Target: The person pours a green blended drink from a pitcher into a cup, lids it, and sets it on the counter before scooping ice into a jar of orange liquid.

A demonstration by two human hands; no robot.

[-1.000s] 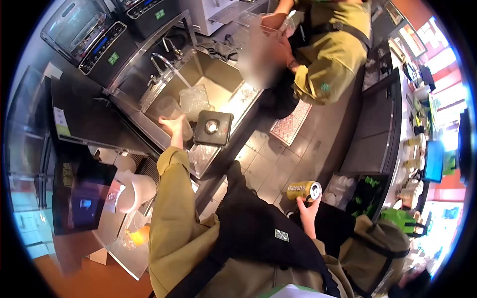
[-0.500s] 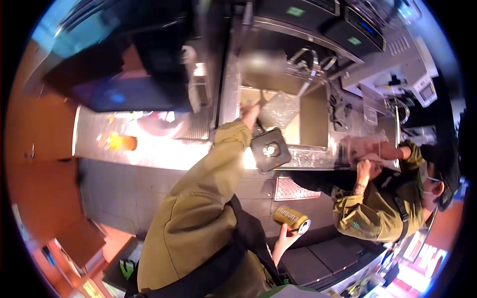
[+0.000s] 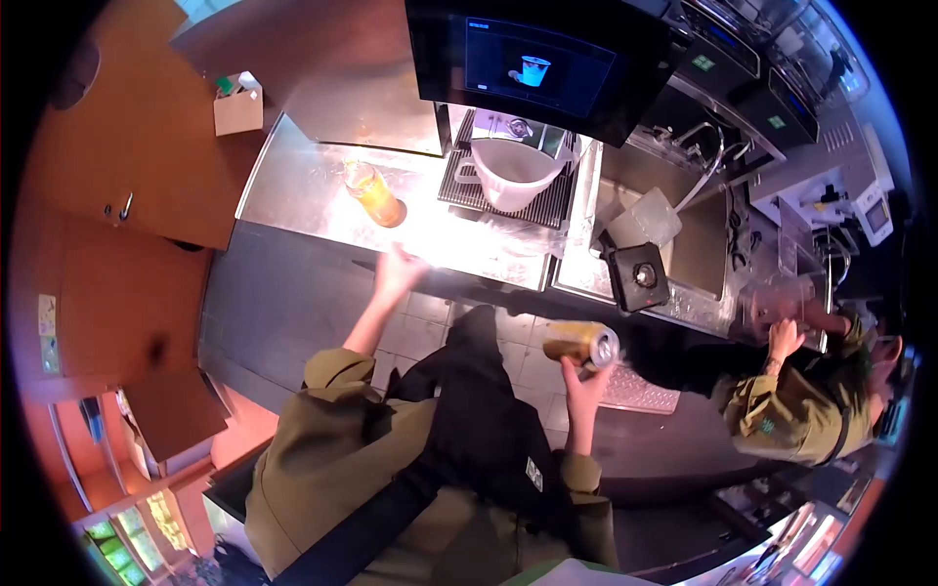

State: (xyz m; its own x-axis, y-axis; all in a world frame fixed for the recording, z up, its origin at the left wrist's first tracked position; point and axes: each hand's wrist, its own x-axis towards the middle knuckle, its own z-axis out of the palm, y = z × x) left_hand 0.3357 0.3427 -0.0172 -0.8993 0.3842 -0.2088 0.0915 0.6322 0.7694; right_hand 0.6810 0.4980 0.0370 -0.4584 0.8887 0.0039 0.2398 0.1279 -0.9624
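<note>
My right hand grips a gold drink can from below, out in front of my body and apart from the counter. The can lies tilted, its silver top turned to the right. My left hand reaches to the counter's front edge with its fingers stretched out, slightly blurred, holding nothing. Just beyond it stands a clear bottle-like container with orange liquid, not touched by the hand. A white translucent jug sits on the black drip grate farther right.
A lit screen hangs over the counter. Right of the jug is a metal sink with a clear square container and a black square base at its edge. A co-worker's hand works at far right.
My left hand has left the sink side and moved left to the counter near the orange container. My view has turned left. The can stays in my right hand.
</note>
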